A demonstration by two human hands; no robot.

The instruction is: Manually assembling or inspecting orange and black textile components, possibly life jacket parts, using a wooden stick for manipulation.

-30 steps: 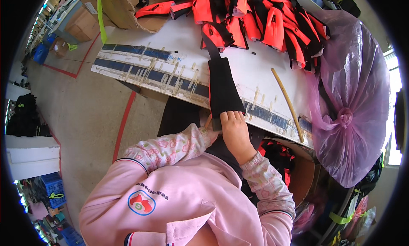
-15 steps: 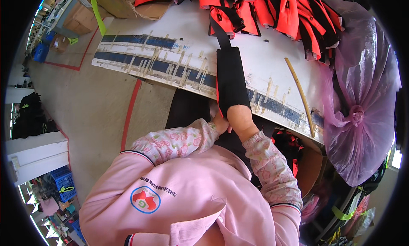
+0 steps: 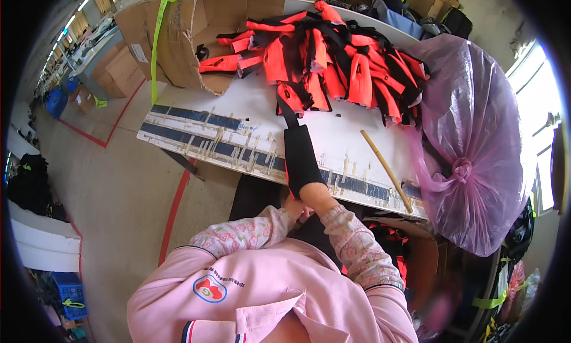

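Observation:
A long black fabric piece with an orange-red edge (image 3: 302, 156) lies over the front edge of the table, its flat side up. A black strap (image 3: 287, 110) runs from its far end to the pile of orange-red and black pieces (image 3: 333, 60). My right hand (image 3: 315, 192) reaches into or under the piece's near end, and black cloth hides its fingers. Just below and left of it, my left hand (image 3: 293, 207) is closed at the orange-red edge, partly hidden by the right wrist.
An open cardboard box (image 3: 178, 37) stands at the table's far left. A yellowish stick (image 3: 386, 170) lies on the white table (image 3: 238, 102), right of the fabric piece. A knotted purple plastic bag (image 3: 470, 135) bulges at the right. Below the table, another box (image 3: 425, 263) sits beside orange-red pieces.
The view has tilted up, so more of the pile and the cardboard box shows. Both hands stay at the near end of the black piece, with hardly any change in pose.

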